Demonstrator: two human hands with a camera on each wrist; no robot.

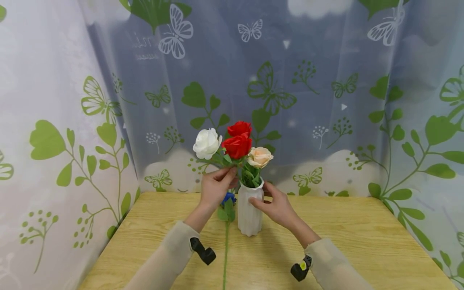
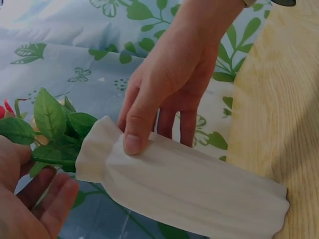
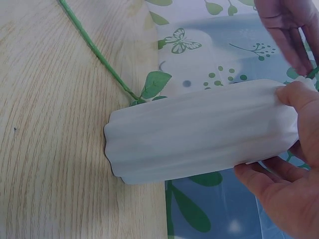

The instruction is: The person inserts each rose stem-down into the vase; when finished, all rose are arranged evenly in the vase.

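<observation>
A white ribbed vase stands upright on the table, holding artificial roses. My right hand grips it near the neck, thumb on the front and fingers round the far side, as the right wrist view also shows. Just left of the rim, my left hand pinches a green rose stem at the mouth of the vase. Above the hands are a white rose, two red roses and a peach rose. I cannot tell which bloom the pinched stem carries.
A blue flower with a long green stem lies on the wooden table, left of the vase. Behind and at both sides hangs a curtain printed with leaves and butterflies. Each wrist carries a black camera mount.
</observation>
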